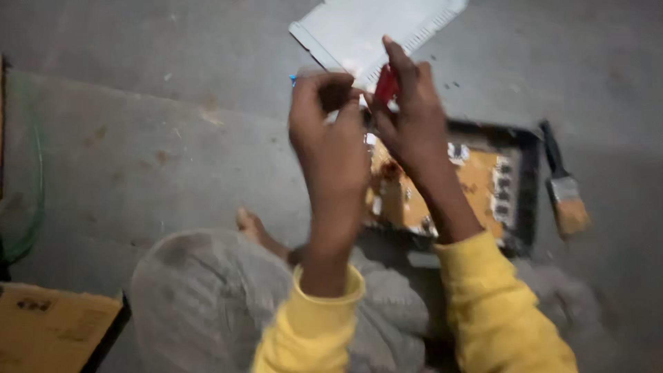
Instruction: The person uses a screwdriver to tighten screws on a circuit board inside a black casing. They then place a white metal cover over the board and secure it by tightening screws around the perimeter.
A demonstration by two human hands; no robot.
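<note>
- red tool (385, 85) pinched in my right hand (413, 117), raised above the board (476, 181) so I can work it with both hands
- left hand (329, 138) curled narrow, fingertips at the tool's end; what they grip, can't tell
- board sits in a black tray (530, 193) on the floor, just below; brush (565, 188) right of it; grey panel (366, 31) beyond

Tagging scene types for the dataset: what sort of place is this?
Probably an informal electronics repair spot on a bare grey concrete floor: an opened black case with an orange circuit board, a flat paintbrush and a grey metal cover panel lie around the seated person.
</note>
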